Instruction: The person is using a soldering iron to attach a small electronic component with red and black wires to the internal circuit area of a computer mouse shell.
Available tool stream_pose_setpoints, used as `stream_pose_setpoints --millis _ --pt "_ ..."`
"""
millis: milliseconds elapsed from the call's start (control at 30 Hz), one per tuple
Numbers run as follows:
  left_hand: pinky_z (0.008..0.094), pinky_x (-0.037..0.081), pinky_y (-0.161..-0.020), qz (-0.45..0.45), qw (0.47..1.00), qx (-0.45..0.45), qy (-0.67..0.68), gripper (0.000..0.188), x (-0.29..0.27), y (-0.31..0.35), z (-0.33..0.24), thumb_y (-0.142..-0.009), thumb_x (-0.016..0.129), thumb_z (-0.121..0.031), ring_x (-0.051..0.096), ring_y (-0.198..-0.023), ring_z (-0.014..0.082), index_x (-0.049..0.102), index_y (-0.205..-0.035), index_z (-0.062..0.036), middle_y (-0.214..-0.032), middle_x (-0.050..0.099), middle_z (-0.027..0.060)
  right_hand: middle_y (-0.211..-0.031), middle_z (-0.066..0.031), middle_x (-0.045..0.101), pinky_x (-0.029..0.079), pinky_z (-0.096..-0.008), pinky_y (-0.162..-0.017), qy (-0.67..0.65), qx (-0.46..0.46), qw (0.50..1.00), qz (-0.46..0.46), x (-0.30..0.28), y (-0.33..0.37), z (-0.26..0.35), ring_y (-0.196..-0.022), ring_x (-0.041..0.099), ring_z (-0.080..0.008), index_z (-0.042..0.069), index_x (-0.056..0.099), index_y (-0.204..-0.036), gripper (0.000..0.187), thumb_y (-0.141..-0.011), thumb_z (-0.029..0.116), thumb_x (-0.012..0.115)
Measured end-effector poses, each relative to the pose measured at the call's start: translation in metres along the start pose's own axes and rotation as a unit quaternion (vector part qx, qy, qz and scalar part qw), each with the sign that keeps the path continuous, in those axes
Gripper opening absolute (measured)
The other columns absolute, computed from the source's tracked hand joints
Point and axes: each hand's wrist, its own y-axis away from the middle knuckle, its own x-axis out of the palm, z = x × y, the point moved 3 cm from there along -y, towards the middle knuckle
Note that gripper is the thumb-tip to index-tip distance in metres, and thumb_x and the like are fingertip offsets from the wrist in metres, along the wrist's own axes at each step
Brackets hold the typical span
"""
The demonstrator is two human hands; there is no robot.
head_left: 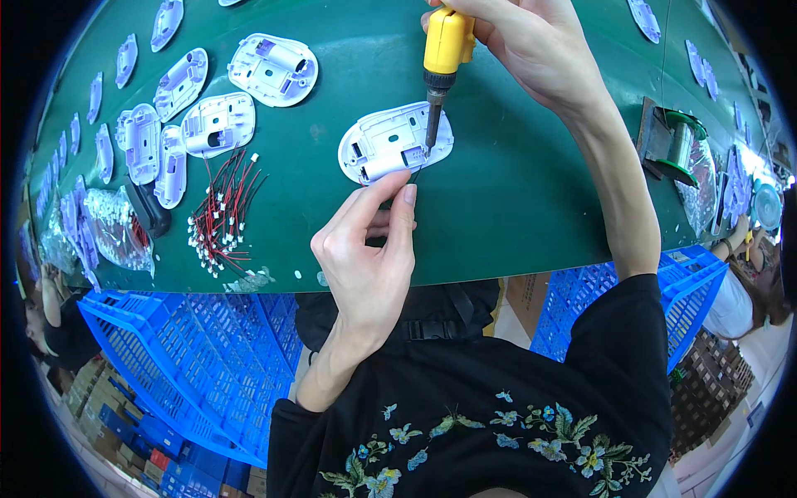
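Note:
A white plastic shell (384, 137) with an oval outline lies on the green table, its ribbed inner side up. My right hand (525, 51) grips a yellow soldering iron (445, 46) from above. The iron points down, its metal tip at a small spot inside the shell's right part. Just below the shell's near edge, my left hand (365, 241) is closed in a pinch of thumb and forefinger. A thin dark line, perhaps a wire, shows by those fingertips; what they hold is too small to make out.
More white shells (274, 70) lie at the left, beside a pile of red and black wires with white connectors (222, 217) and a clear bag of small parts (120, 228). A solder wire spool (682, 148) stands right. Blue crates (199, 357) sit below the table edge.

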Motion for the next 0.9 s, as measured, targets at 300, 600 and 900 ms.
stream_pose_setpoints --millis 300,600,900 --pt "0.0218 0.054 -0.056 -0.005 0.999 0.023 -0.027 0.017 0.001 -0.003 -0.008 -0.093 0.075 -0.002 0.068 -0.064 0.0091 0.076 -0.109 0.004 -0.09 0.075 0.0098 -0.108 -0.0061 0.049 0.051 -0.0285 -0.084 0.001 0.006 1.0 -0.022 0.006 0.002 0.013 -0.096 0.057 -0.0152 0.008 0.005 -0.163 0.087 -0.096 -0.01 0.055" --pt "0.0234 0.051 -0.051 -0.021 0.999 0.03 0.004 0.012 0.008 -0.006 -0.012 -0.091 0.074 0.002 0.067 -0.059 0.0102 0.072 -0.103 0.0039 -0.084 0.075 0.0107 -0.108 -0.0062 0.048 0.051 -0.0284 -0.085 0.016 0.017 0.999 -0.046 -0.002 -0.001 0.005 -0.096 0.057 -0.0157 0.008 0.005 -0.164 0.086 -0.095 -0.011 0.054" --pt "0.0228 0.05 -0.05 -0.01 1.0 0.028 0.004 0.011 0.01 -0.008 -0.012 -0.09 0.074 0.003 0.066 -0.057 0.009 0.07 -0.1 0.0021 -0.083 0.075 0.0098 -0.108 -0.0068 0.048 0.05 -0.0281 -0.086 0.013 0.022 0.999 -0.043 -0.005 -0.002 0.002 -0.097 0.057 -0.0158 0.006 0.005 -0.163 0.086 -0.095 -0.011 0.055"
